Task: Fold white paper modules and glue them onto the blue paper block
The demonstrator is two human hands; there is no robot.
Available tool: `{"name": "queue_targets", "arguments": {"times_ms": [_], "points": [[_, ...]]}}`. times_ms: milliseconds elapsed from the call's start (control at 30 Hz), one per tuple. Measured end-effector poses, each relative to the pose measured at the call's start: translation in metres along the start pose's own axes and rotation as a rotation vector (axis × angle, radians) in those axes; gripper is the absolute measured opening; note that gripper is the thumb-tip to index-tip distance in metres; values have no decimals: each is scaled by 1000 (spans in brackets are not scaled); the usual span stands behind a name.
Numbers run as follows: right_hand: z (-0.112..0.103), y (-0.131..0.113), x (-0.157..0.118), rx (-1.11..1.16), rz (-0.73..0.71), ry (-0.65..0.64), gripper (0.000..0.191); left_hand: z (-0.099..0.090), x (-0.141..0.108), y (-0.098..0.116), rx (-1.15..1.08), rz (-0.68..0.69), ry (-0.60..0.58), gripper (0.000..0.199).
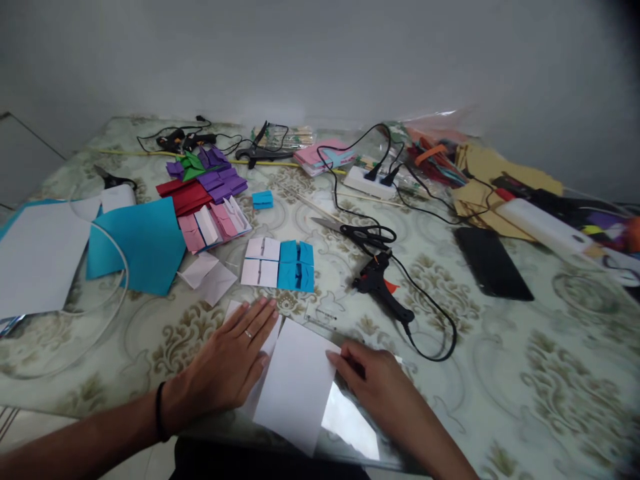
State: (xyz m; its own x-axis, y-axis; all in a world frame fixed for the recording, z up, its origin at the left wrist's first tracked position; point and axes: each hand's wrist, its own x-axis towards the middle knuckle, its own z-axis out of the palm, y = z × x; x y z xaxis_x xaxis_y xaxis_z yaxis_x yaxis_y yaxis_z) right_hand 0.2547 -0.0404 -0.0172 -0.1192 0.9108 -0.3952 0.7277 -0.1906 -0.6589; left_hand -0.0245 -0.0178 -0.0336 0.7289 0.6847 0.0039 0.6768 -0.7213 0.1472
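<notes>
A sheet of white paper (297, 383) lies at the table's near edge, with a crease or edge running beside my left fingers. My left hand (233, 357) rests flat on its left part, fingers stretched out. My right hand (365, 370) pinches the sheet's right edge between thumb and fingers. Just beyond are folded paper squares, a white pair (261, 262) and a blue pair (297, 267), side by side. A loose creased white piece (209, 279) lies to their left.
Right of the paper are a black hot glue gun (383, 287) with its cord, scissors (367, 233) and a phone (493, 263). A white power strip (370, 182) sits farther back. Blue sheets (137, 247), pink folded papers (215, 223) and a looping white cable (125, 267) are on the left.
</notes>
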Motion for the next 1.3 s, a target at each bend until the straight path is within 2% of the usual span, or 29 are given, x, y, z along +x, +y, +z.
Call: {"name": "queue_targets", "arguments": {"times_ms": [200, 433, 600, 767, 1000, 1300], "points": [[11, -1, -10, 263, 195, -196, 41, 1, 0, 0, -24, -6, 15, 67], [16, 4, -16, 153, 71, -84, 41, 2, 0, -1, 2, -1, -3, 67], [15, 4, -17, 153, 78, -82, 42, -3, 1, -1, -10, -11, 29, 65], [12, 2, -13, 175, 99, -34, 41, -9, -8, 6, -41, 15, 28, 76], [16, 0, -19, 207, 168, -167, 43, 1, -16, 9, -12, -20, -24, 71], [23, 8, -29, 230, 177, -142, 40, -5, -17, 8, -26, 8, -11, 70]]}}
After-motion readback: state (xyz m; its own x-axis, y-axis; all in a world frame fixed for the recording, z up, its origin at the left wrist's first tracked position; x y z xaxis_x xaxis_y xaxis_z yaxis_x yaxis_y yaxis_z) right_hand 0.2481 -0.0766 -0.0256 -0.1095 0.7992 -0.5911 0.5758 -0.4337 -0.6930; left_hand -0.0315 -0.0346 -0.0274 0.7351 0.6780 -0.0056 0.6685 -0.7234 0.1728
